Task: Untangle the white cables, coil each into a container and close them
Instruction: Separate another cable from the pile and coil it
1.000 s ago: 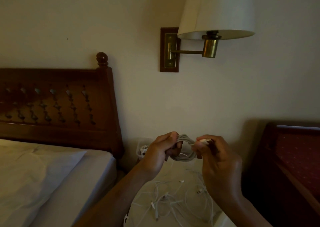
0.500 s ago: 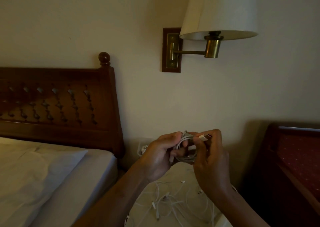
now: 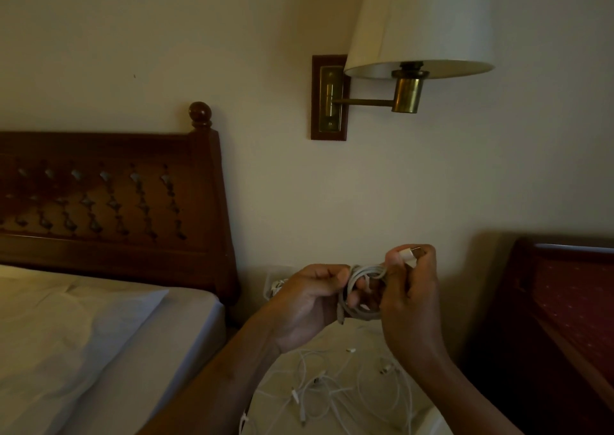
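Observation:
A coiled white cable (image 3: pixel 360 296) hangs in the air between my two hands, above the bedside table. My left hand (image 3: pixel 305 301) grips the coil's left side. My right hand (image 3: pixel 410 288) pinches the cable's white plug end (image 3: pixel 408 254) between thumb and fingers, just above the coil. Below, a tangle of loose white cables (image 3: pixel 332 394) lies spread on the pale tabletop. A clear container (image 3: pixel 274 283) with some white cable in it stands at the table's back, partly hidden behind my left hand.
A bed with white sheets (image 3: pixel 83 335) and a dark wooden headboard (image 3: pixel 109 198) is at the left. A wall lamp (image 3: pixel 418 35) hangs overhead. A dark wooden chair with red upholstery (image 3: pixel 571 301) is at the right.
My right hand has lifted the plug end up and over the top of the coil. My left hand keeps its hold on the coil, which has stayed at about the same height.

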